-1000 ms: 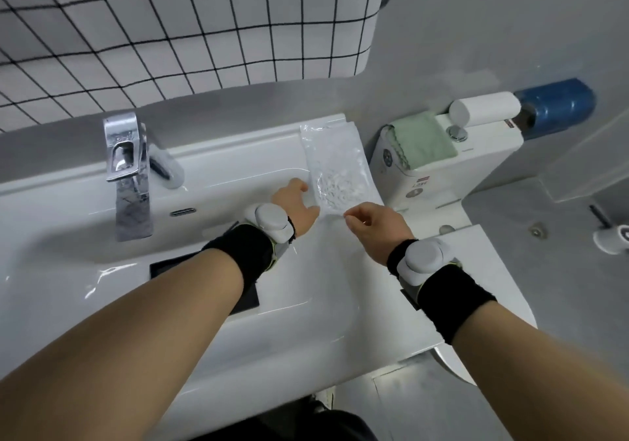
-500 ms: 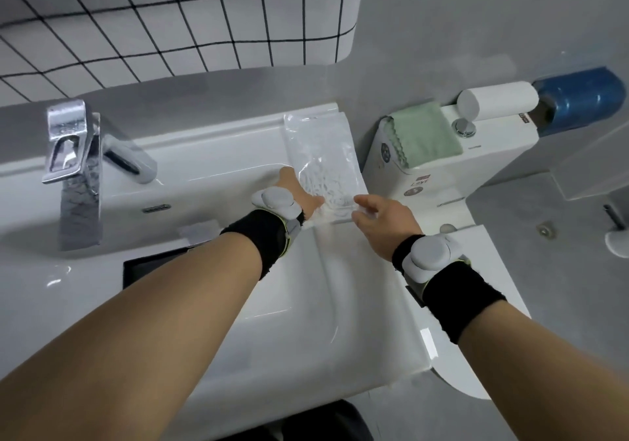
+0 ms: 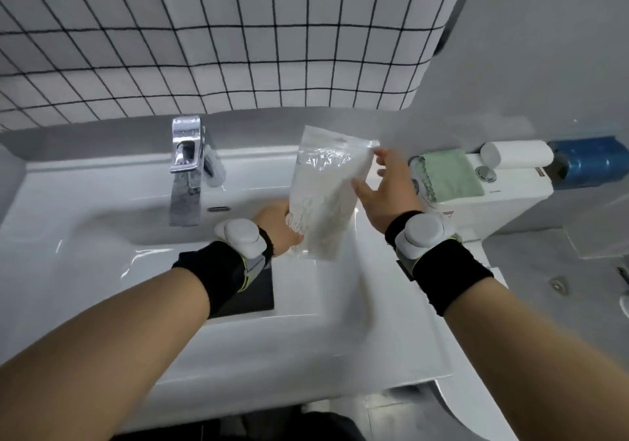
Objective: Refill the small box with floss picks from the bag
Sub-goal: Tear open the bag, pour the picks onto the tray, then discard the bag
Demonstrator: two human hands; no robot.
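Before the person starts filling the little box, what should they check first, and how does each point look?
1. Bag off the sink: ok, lifted upright.
2. Left hand grips the bag's lower end: ok.
3. Right hand on the bag's side: ok, fingers spread against its edge.
4. Floss picks in the bag: ok, a white heap shows through.
5. Bag opened: cannot tell.
6. Small box within reach: cannot tell, not in view.

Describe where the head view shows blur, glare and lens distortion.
Head view: motion blur smears the bag and the right hand; glare streaks lie on the sink and the faucet; the wide lens bends the wall tile lines; the left hand is sharper.
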